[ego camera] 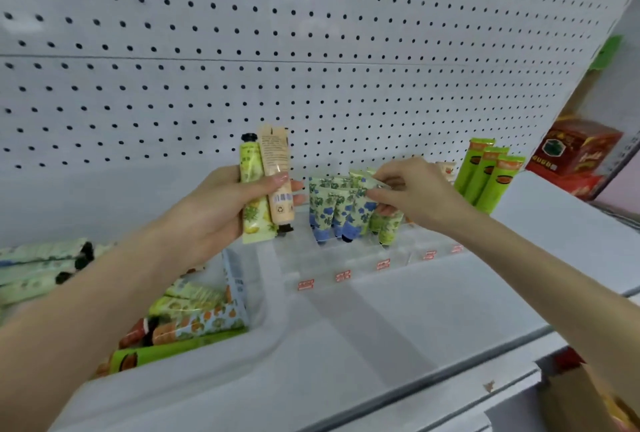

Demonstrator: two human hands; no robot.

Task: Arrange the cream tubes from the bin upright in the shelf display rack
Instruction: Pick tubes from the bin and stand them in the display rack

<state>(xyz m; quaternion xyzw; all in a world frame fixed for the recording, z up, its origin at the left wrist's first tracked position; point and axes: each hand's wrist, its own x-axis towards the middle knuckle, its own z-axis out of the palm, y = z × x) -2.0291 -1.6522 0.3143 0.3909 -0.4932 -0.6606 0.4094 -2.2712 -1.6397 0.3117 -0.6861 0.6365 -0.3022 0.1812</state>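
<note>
While the left hand (214, 210) grips two tubes (275, 168), likely ready stock, at nine o'clock of the rack (363, 258), the right hand (419, 192) pinches a flowered tube (362, 194) to seat it upright; the bin (268, 293) sits at seven o'clock.

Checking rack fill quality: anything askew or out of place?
Yes. The left hand holds two tubes opposite ways: green tube cap up, peach tube cap down. Blue-flowered tubes in the rack lean, not straight. Loose tubes lie flat far left.
</note>
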